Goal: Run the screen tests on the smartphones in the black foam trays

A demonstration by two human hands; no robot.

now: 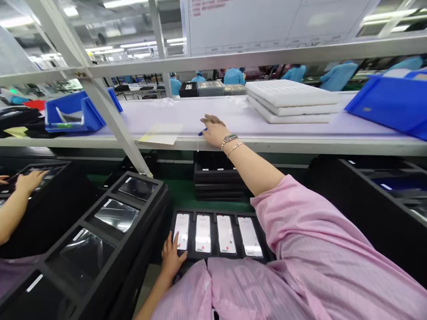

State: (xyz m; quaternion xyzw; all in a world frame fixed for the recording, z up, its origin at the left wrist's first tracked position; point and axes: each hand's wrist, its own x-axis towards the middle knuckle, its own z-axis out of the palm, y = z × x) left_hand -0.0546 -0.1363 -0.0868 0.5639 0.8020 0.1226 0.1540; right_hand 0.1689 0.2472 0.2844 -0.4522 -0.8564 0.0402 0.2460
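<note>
- Far left: a co-worker's hand (30,182) resting on a black tray (50,171), pink sleeve, not mine.
- Next over: black foam tray (80,222) with glossy panels (116,215), one per compartment.
- Behind that: blue bin (75,114) on the surface (233,116), at its left end.
- Sheet (162,133): pale yellow, flat near the surface's front edge, just left of my right hand.
- My left grip (171,260): low at the front, fingers spread, index fingertip (175,236) touching the lower part of the leftmost phone. Nothing pinched.
- Phones (216,233): four side by side in a black slotted tray (216,258), white screens, small red marks.
- My right grip (213,131): arm stretched out to the surface, watch and bangle on the wrist, fingers curled, pinching a blue pen (202,132). Only the pen's tip shows.
- Under the surface: black tray stack (216,178).
- Beyond the surface: people in blue gowns (233,76).
- Right: white foam stack (293,101), then a second blue bin (387,104) at the edge.
</note>
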